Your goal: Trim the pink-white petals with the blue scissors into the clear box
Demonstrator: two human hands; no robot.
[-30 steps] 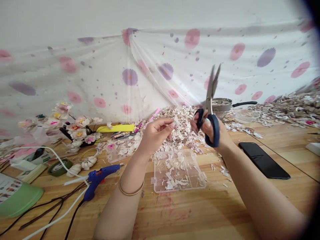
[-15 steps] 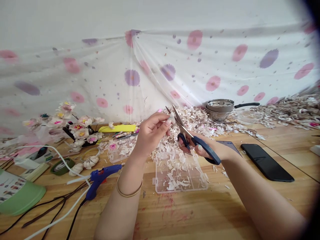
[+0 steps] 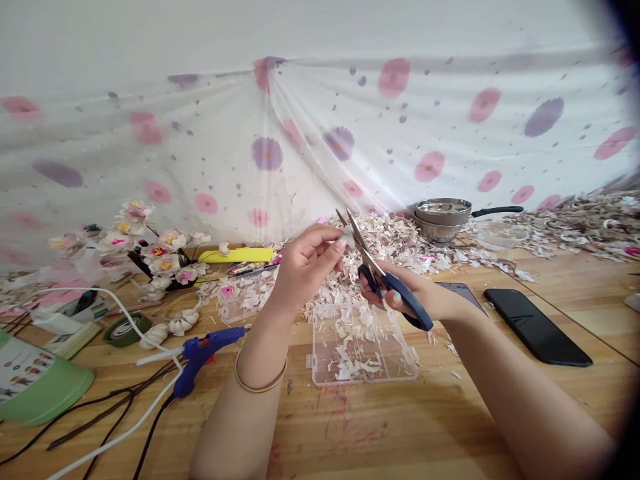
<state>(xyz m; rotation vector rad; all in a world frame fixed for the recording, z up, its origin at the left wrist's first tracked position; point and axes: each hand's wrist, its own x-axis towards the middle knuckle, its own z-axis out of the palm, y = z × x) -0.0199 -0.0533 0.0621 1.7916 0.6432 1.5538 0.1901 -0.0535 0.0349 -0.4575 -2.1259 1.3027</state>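
My left hand [image 3: 313, 263] pinches a small whitish petal-like piece [image 3: 349, 235] between thumb and fingertips. Wrapped round the dark blue handles of a pair of scissors [image 3: 373, 260] is my right hand [image 3: 395, 290]; the blades point up and away and are slightly parted, right beside the piece. Below both hands lies a clear plastic compartment box [image 3: 320, 360] with pale scraps scattered in it. Behind them spreads a heap of pale dried peelings [image 3: 385, 237].
At left are a blue glue gun [image 3: 200, 353] with cords, garlic bulbs [image 3: 184, 323], green tape [image 3: 125, 329], a green container [image 3: 55, 393] and handmade flowers [image 3: 165, 260]. A black phone [image 3: 537, 327] lies at right. Metal pans [image 3: 443, 212] stand at the back.
The scissor blades have come closer together around the petal-like piece, and the handles have drawn in slightly. My left hand stays almost in place. The whole view has shifted a little.
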